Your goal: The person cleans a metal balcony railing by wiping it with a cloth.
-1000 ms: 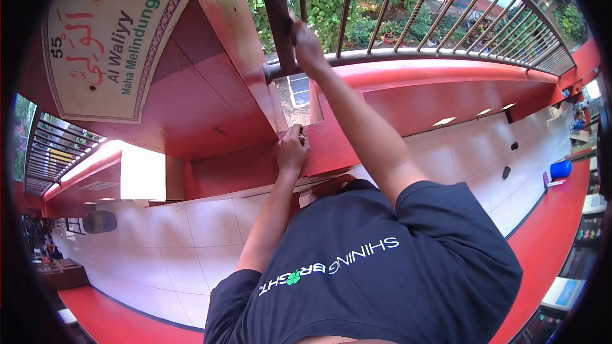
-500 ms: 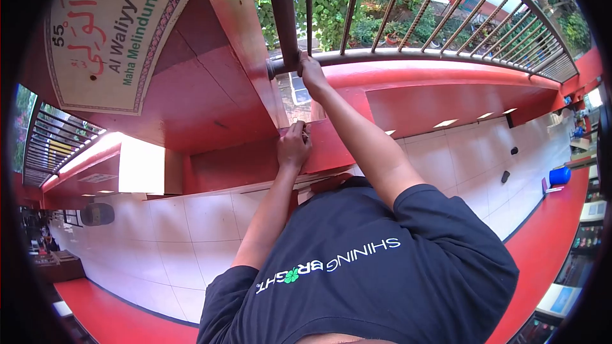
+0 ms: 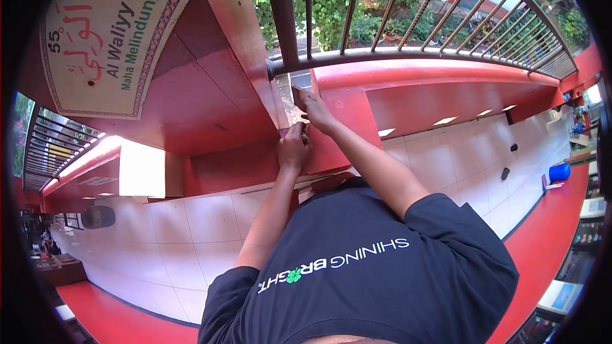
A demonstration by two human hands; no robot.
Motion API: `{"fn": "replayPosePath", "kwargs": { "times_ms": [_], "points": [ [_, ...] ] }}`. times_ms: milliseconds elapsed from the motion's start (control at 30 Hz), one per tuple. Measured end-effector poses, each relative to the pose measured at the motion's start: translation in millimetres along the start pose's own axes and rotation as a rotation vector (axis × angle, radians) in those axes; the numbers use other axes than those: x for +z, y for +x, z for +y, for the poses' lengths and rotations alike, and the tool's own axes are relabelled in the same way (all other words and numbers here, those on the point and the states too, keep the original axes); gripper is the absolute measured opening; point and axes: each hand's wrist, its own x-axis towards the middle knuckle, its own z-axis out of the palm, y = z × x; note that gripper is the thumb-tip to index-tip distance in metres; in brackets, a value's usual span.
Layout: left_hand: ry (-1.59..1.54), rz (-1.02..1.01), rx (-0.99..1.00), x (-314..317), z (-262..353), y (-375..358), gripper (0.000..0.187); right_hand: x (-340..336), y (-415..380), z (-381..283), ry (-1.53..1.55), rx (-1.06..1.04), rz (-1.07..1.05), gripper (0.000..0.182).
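My left hand (image 3: 293,148) rests on the red ledge (image 3: 335,143), its fingers curled closed at the edge beside the red pillar (image 3: 217,99). What they hold, if anything, is hidden. Just above it, my right hand (image 3: 316,112) is over the narrow gap between pillar and low wall, fingers bent together. A small dark flat piece (image 3: 296,94) shows at its fingertips; I cannot tell what it is. Over both hands stands the brown metal railing (image 3: 325,59) with its thick upright post (image 3: 280,13).
A sign (image 3: 108,44) is fixed to the pillar on the left. White floor tiles (image 3: 172,223) stretch behind the wall, with dark sandals (image 3: 505,173) and a blue bucket (image 3: 560,172) on the right. Green plants (image 3: 331,3) grow beyond the railing.
My right hand has left the foot of the railing post and come down to the gap near my left hand. The left hand stays on the ledge.
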Motion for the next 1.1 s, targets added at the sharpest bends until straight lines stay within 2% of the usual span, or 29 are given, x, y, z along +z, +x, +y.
{"fn": "replayPosePath", "kwargs": {
  "times_ms": [33,100,133,167,233,300,400,433,500,533,567,633,700,767,800,867,900,967,1033,1100],
  "points": [
    [-0.021,-0.024,-0.025,-2,2,0,0.018,0,-17,-3,0.002,0.007,0.001,0.052],
    [-0.037,-0.049,-0.040,-3,3,4,0.019,-9,-36,-9,0.239,0.141,0.004,0.049],
    [-0.052,-0.025,-0.038,-3,2,3,0.019,-25,-18,29,0.215,0.091,-0.063,0.046],
    [-0.067,-0.001,-0.037,-1,1,2,0.019,-32,-23,30,0.222,0.094,-0.059,0.046],
    [-0.083,0.043,-0.053,0,-1,1,0.018,-43,-36,23,0.427,0.319,0.030,0.046],
    [-0.102,0.086,-0.074,-2,-1,2,0.018,-55,-49,17,0.472,0.323,0.032,0.047],
    [-0.293,0.125,-0.245,-6,7,10,0.021,-71,-66,11,0.565,0.300,-0.053,0.048],
    [-0.297,0.109,-0.244,-6,12,13,0.021,-76,-70,7,0.554,0.261,-0.066,0.049],
    [-0.450,0.015,-0.421,-4,22,23,0.031,-86,-75,-2,0.549,0.220,-0.065,0.050],
    [-0.611,-0.003,-0.413,5,21,29,0.035,-92,-78,-7,0.539,0.195,-0.092,0.051],
    [-0.615,-0.017,-0.413,9,21,34,0.035,-97,-81,-12,0.527,0.173,-0.119,0.051],
    [-1.065,-0.484,-0.774,4,34,47,0.032,-107,-83,-15,0.507,0.154,-0.098,0.052],
    [-1.069,-0.511,-0.794,14,46,52,0.024,-118,-85,-18,0.487,0.129,-0.078,0.053],
    [-1.092,-0.420,-0.650,31,46,56,0.022,-129,-87,-21,0.571,0.128,-0.063,0.049],
    [-1.229,-0.372,-0.723,28,65,60,0.016,-134,-86,-19,0.574,0.129,-0.059,0.049],
    [-1.351,-0.333,-0.702,43,78,61,0.014,-140,-89,-12,0.964,0.072,-0.030,0.044],
    [-1.470,-0.289,-0.674,50,84,62,0.012,-141,-91,-5,0.966,0.074,-0.031,0.044],
    [-1.421,-0.295,-0.645,59,105,65,0.011,-137,-93,7,0.776,0.065,-0.150,0.041],
    [-1.360,-0.307,-0.648,71,117,64,0.012,-139,-91,-1,0.708,0.049,-0.083,0.038],
    [-1.301,-0.293,-0.637,81,125,63,0.013,-152,-80,8,0.164,-0.129,-0.018,0.028]
  ]
}}
